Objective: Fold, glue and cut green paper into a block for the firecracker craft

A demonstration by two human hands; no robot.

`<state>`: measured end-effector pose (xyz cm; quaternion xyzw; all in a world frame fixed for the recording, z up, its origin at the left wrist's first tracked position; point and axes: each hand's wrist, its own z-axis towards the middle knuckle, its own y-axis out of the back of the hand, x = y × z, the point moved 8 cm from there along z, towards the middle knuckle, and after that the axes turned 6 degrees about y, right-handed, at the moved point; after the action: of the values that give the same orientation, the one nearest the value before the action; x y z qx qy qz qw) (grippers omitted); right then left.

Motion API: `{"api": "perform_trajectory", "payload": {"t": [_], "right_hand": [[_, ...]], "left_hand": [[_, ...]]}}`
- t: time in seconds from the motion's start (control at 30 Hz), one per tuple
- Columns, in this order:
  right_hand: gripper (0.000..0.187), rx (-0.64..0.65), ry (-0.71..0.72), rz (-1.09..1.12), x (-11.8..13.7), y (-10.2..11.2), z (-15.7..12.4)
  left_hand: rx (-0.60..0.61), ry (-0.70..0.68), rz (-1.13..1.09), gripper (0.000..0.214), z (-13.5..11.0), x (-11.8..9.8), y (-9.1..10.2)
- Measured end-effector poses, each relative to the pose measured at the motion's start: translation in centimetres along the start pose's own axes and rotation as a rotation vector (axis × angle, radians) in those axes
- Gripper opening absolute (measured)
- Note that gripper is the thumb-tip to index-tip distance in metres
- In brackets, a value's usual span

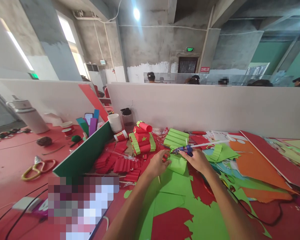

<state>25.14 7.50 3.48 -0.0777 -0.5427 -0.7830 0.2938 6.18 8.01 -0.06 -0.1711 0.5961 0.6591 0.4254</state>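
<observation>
My right hand grips a blue hot glue gun, a long white glue stick extending to the right from its back. The nozzle end points left toward my left hand, whose fingers are closed around a small red paper piece; its shape is partly hidden. Below the hands lie a folded green paper piece and large green sheets. Just beyond stands a pleated green paper panel. To the left is a red and green paper model with a star on it.
Pleated red paper pieces lie behind a dark green board. Scissors, a white bottle and paper cups stand or lie leftward. Orange sheets and a black cable are on the right. A white partition borders the table.
</observation>
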Motion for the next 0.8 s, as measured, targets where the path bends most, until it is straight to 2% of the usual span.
{"api": "perform_trajectory", "payload": {"t": [0.17, 0.33, 0.63, 0.8], "right_hand": [[0.045, -0.005, -0.015, -0.011, -1.0, 0.3, -0.1], [0.046, 0.002, -0.042, 0.028, -1.9, 0.6, -0.3], [0.046, 0.006, -0.035, 0.051, -2.4, 0.2, -0.4], [0.041, 0.012, 0.020, 0.115, -1.9, 0.3, -0.4]], "left_hand": [[0.056, -0.024, 0.045, 0.026, -0.1, 0.1, -0.6], [0.028, -0.076, 0.088, 0.024, -0.1, -0.1, -0.8], [-0.029, -0.140, 0.298, 0.002, -0.6, -1.6, -0.4], [-0.058, -0.147, 0.279, 0.009, -0.7, -2.0, -0.1]]}}
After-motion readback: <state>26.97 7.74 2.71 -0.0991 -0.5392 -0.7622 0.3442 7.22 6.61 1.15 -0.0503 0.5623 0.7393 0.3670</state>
